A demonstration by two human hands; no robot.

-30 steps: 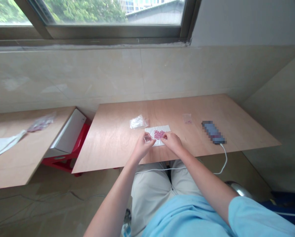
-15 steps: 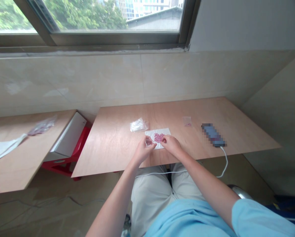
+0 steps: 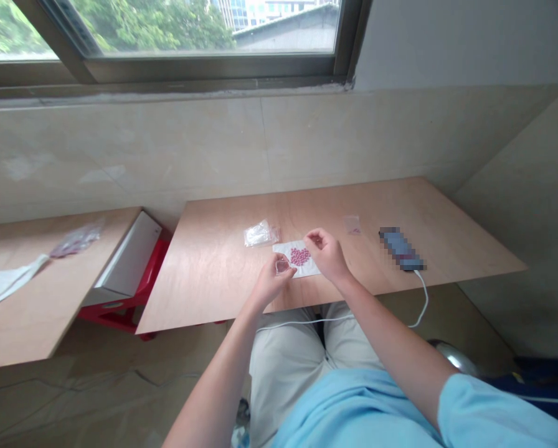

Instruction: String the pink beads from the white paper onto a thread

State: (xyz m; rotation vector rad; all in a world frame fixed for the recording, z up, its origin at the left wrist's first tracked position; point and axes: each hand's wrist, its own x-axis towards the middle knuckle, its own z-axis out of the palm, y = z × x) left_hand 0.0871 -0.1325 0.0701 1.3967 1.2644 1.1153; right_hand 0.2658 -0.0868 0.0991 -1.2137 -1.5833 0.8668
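Observation:
A white sheet (image 3: 288, 250) lies on the wooden table (image 3: 213, 261) with a heap of small pink beads (image 3: 300, 256) on it. My left hand (image 3: 272, 281) rests at the sheet's left corner, its fingers pinched on a small clear bag (image 3: 281, 265). My right hand (image 3: 326, 254) hovers over the sheet's right side with fingers curled in a pinch; what they hold is too small to make out.
A bundle of clear bags (image 3: 260, 233) lies behind the sheet. A tiny bag (image 3: 352, 224) and a phone (image 3: 399, 249) with a white cable (image 3: 421, 305) lie to the right. A second table (image 3: 36, 298) at left carries a white cloth (image 3: 3, 283); a red stool (image 3: 134, 292) stands between.
My right hand has lifted off the bead heap and moved slightly back and right. My left hand keeps the small bag in place.

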